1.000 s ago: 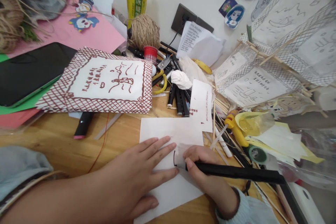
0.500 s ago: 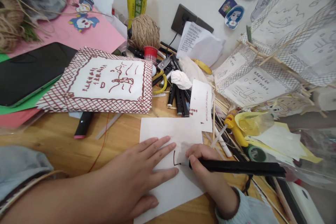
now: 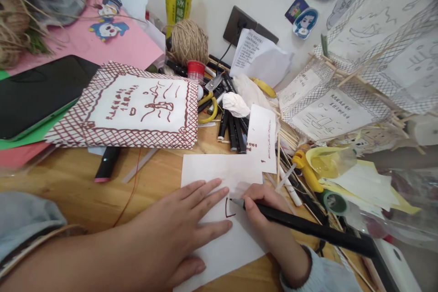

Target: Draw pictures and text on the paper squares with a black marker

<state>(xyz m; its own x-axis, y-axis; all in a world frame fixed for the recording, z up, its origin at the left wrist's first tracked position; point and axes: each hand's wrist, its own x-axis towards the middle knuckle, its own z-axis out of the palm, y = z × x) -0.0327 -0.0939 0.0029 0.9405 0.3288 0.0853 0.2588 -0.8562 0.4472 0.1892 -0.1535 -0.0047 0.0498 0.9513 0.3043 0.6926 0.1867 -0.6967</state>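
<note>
A sheet of white paper (image 3: 219, 262) lies on the wooden table, bearing a dark L-shaped line near its middle. My left hand (image 3: 185, 223) rests flat on the sheet with its fingers spread, left of that line. In my right hand (image 3: 265, 207) is a long black marker pen (image 3: 318, 228), gripped near its tip. The tip is at the upper end of the L-shaped line, and the pen's body slants down to the right. Up and to the left, a drawing with a reddish-brown lattice border (image 3: 137, 109) lies on other papers.
Behind the sheet are several black markers (image 3: 234, 132), yellow-handled scissors (image 3: 212, 112), a ball of twine (image 3: 189, 42) and a crumpled tissue (image 3: 236, 105). A yellow glue gun (image 3: 308, 171) and green tape roll (image 3: 336, 202) lie at right. A paper lantern frame (image 3: 338, 105) stands behind them. A phone (image 3: 41, 96) is at left.
My right hand has shifted the pen tip upward, from the lower end of the L-shaped line to its top. The pen now slants more. My left hand stays in place.
</note>
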